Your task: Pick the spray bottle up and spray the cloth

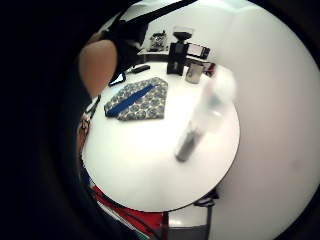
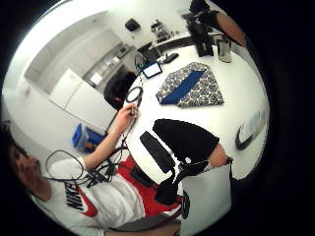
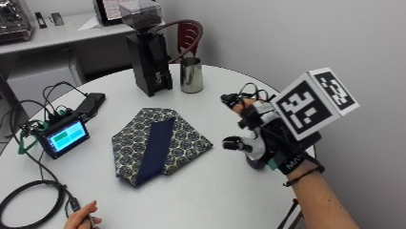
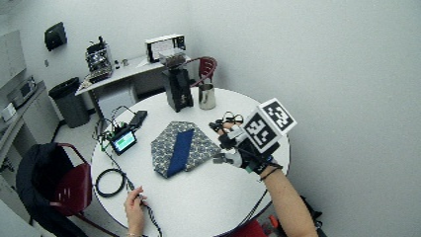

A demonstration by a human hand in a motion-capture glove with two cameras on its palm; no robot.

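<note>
Currently the task is at its opening step: nothing is lifted and nothing sprayed. At the left of the outside view sits a small screen unit (image 3: 63, 136) on the round table (image 3: 209, 200); its display text is too small to read. At the centre lies the cloth (image 3: 158, 143), folded, patterned with a plain blue band, flat and untouched. Above it in the frame stand a black grinder (image 3: 149, 62) and a metal cup (image 3: 191, 75) just beside it. At the right, your right hand (image 3: 269, 138) hovers over the table's edge, fingers apart and relaxed, gripping nothing. The spray bottle (image 1: 200, 125) rests on the table below your palm, near the rim and well apart from the cloth; whether it stands or lies cannot be told. Remaining: grasp, lift, aim, spray. Legible writing: "NIKE" on your white shirt (image 2: 74, 201); none is readable on the bottle.
</note>
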